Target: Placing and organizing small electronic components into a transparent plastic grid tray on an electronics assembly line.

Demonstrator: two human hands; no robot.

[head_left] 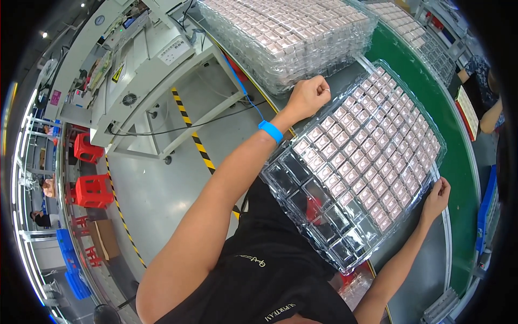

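A clear plastic tray [372,146] with many square pockets lies tilted in front of me. Small pale pink square pieces fill most of its pockets, while the rows nearest my body hold none. By the tray's upper left edge, my left hand [309,97] is closed, thumb and fingers together; what it pinches, if anything, is hidden. A blue wrist strap [271,131] with a cord circles that wrist. My right hand [436,201] is closed in a pinch beside the tray's right edge, where a pale strip [435,171] reaches toward its fingertips. Whether it grips the strip is unclear.
A tall stack of filled clear trays [291,43] stands beyond my left hand. The green conveyor belt [458,156] runs along the right. A white machine [140,70] stands at left, with red stools [93,190] farther off. Another person's arm [490,117] shows at far right.
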